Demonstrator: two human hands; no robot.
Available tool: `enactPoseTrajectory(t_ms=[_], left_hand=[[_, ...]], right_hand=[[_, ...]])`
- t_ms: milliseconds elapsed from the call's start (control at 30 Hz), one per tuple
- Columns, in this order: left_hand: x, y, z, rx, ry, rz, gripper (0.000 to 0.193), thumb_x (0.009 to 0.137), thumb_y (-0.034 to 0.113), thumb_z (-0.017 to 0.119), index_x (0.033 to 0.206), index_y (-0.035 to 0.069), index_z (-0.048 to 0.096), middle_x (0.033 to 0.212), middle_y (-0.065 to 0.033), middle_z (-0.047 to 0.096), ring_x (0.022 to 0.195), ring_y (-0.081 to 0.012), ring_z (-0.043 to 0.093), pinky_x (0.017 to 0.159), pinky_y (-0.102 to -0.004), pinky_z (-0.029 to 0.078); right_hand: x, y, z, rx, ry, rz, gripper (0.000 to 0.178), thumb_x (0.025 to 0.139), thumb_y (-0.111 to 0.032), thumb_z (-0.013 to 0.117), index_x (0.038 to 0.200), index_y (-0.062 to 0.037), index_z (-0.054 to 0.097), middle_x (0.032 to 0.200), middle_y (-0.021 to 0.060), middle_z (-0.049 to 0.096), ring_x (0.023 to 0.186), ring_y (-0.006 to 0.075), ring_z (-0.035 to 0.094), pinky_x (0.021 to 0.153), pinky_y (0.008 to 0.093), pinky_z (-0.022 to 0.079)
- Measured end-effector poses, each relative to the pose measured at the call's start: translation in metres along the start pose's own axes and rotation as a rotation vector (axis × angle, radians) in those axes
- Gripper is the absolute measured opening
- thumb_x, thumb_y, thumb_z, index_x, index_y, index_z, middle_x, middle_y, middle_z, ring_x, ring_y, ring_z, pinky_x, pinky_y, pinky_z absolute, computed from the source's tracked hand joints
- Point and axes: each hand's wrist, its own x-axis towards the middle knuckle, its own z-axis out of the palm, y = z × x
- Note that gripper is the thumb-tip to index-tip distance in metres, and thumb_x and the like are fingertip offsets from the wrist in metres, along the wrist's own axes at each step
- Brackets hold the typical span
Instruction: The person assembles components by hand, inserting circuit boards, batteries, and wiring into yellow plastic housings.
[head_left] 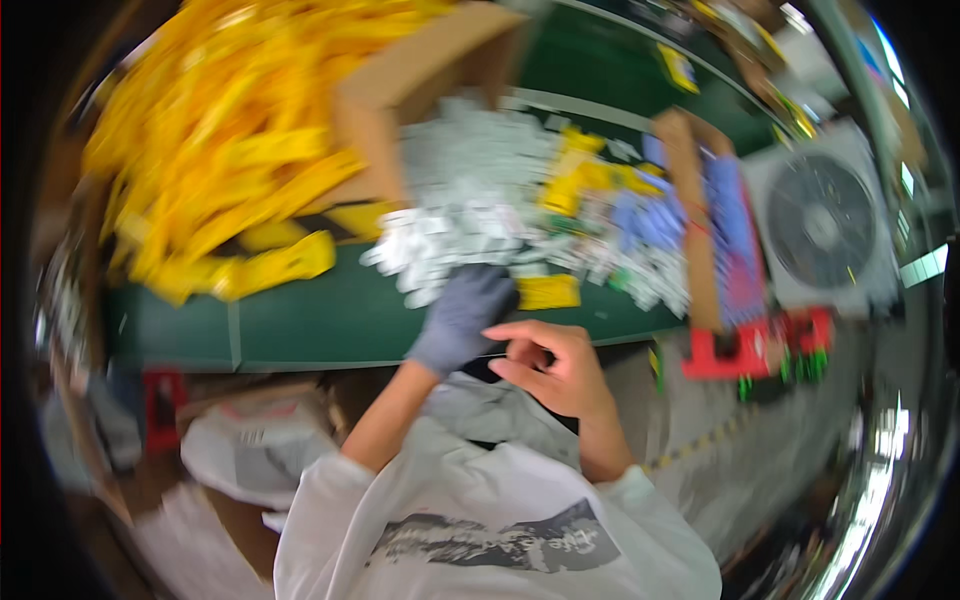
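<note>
My left hand [460, 318], in a dark grey glove, reaches over the near edge of a heap of small white pieces [470, 170] on the green bench. Its back faces up, and blur hides what its fingers do. Close beside it, my bare right hand [555, 368] is held over the bench's front edge. Its index finger and thumb point left with a gap between them, the other fingers are curled, and nothing shows in it. A small yellow packet [550, 291] lies just beyond the right hand.
Yellow bags [260, 130] form a large pile at the left. An open cardboard box [370, 130] tips beside the white heap. Right of it stand a narrow carton with blue packets [735, 230], a grey fan [822, 220] and a red stand [740, 350]. White sacks [255, 450] sit below left.
</note>
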Motion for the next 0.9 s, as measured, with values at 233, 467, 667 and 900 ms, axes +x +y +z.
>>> enactPoseTrajectory(t_ms=[233, 467, 667, 900], left_hand=[[0.016, 0.016, 0.010, 0.046, 0.021, 0.025, 0.030, 0.072, 0.010, 0.072, 0.099, 0.008, 0.061, 0.106, -0.0104, 0.061, 0.094, -0.0315, 0.059, 0.082, -0.0417, 0.045], [0.023, 0.012, 0.005, -0.069, -0.163, 0.040, 0.033, 0.069, 0.010, 0.073, 0.099, 0.007, 0.060, 0.106, -0.0107, 0.061, 0.098, -0.0319, 0.057, 0.084, -0.0428, 0.043], [0.042, 0.005, 0.017, 0.003, -0.228, 0.193, 0.038, 0.070, 0.011, 0.071, 0.105, 0.008, 0.057, 0.109, -0.0107, 0.059, 0.096, -0.0314, 0.056, 0.082, -0.0429, 0.043], [0.040, -0.002, 0.019, 0.013, -0.184, 0.235, 0.027, 0.072, 0.008, 0.071, 0.097, 0.010, 0.061, 0.106, -0.0091, 0.063, 0.095, -0.0302, 0.058, 0.083, -0.0407, 0.043]], right_hand=[[-0.071, 0.036, -0.103, -0.026, 0.817, 0.221, 0.020, 0.085, -0.013, 0.071, 0.103, -0.0052, 0.069, 0.071, -0.0046, 0.057, 0.061, 0.0006, 0.046, 0.054, 0.0177, 0.034], [-0.064, 0.079, -0.158, -0.484, 0.889, 0.367, 0.022, 0.084, -0.014, 0.069, 0.102, -0.0028, 0.067, 0.077, 0.0050, 0.066, 0.064, 0.0136, 0.060, 0.060, 0.0264, 0.045], [-0.052, 0.095, -0.161, -0.621, 0.587, 0.347, 0.025, 0.078, -0.015, 0.071, 0.100, -0.0045, 0.068, 0.094, 0.0128, 0.067, 0.086, 0.0269, 0.064, 0.076, 0.0367, 0.049], [-0.049, 0.101, -0.140, -0.780, 0.551, 0.338, 0.024, 0.077, -0.023, 0.073, 0.096, -0.0089, 0.070, 0.097, 0.0082, 0.065, 0.097, 0.0279, 0.060, 0.084, 0.0374, 0.047]])
